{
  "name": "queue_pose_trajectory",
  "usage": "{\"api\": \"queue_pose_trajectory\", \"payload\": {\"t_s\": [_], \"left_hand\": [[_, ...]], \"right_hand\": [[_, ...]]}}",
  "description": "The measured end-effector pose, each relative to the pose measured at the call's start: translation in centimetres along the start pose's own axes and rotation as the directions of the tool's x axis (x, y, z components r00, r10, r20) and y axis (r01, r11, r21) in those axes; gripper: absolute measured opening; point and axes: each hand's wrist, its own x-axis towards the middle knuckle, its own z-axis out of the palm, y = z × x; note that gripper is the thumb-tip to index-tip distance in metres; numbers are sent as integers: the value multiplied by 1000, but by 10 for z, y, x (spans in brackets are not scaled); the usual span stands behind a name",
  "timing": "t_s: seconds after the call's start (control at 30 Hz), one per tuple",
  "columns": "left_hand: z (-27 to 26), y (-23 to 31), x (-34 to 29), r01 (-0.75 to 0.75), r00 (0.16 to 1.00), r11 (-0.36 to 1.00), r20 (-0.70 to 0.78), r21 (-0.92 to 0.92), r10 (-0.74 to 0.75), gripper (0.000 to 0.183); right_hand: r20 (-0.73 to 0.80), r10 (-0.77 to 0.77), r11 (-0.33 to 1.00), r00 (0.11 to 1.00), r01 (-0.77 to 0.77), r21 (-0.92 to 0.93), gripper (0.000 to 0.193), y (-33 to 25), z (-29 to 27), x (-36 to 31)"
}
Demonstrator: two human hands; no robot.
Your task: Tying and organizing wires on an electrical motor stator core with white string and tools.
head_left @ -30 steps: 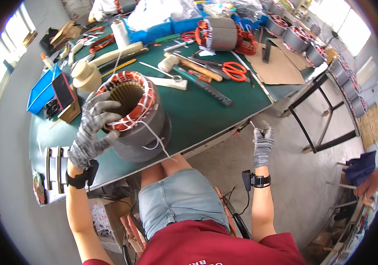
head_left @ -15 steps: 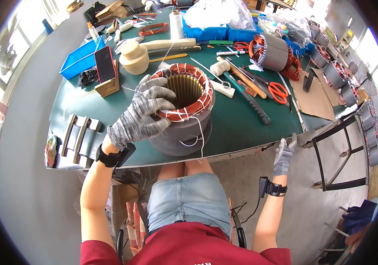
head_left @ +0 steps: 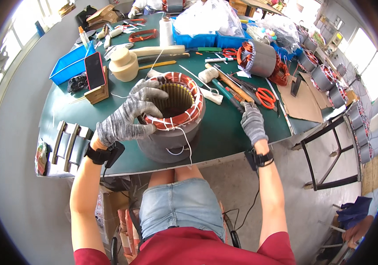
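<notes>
A grey motor stator (head_left: 169, 137) stands upright at the table's near edge, its ring of copper windings (head_left: 188, 115) bound with white cord. The cord's loose end hangs down the front. My gloved left hand (head_left: 138, 110) grips the rim from the left, fingers over the inside and thumb outside. My gloved right hand (head_left: 254, 123) lies over the near end of a teal tool with a dark handle (head_left: 229, 95). Its fingertips reach the end of a mallet's wooden handle (head_left: 237, 87); whether they close on either is hidden.
Red-handled scissors (head_left: 266, 98) lie right of my right hand. Behind are a second stator (head_left: 259, 59), blue bins (head_left: 193, 40) and a thread spool (head_left: 166, 33). At left stand a phone (head_left: 95, 70) and a cream-coloured block (head_left: 122, 65). A metal frame (head_left: 330, 154) stands at right.
My right hand has moved from beyond the table's front edge up onto the tool handles. My left hand stays on the stator's rim. The whole view has shifted slightly.
</notes>
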Motion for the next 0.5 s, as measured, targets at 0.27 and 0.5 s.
{"api": "queue_pose_trajectory", "payload": {"t_s": [0.27, 0.5], "left_hand": [[-15, -12, -7, 10, 998, 1000, 65, -25, -9, 32], [94, 47, -49, 392, 642, 919, -727, 41, -241, 55]], "right_hand": [[480, -110, 993, 870, 118, 14, 29, 26, 34, 101], [441, 78, 988, 894, -11, -152, 26, 52, 43, 109]]}}
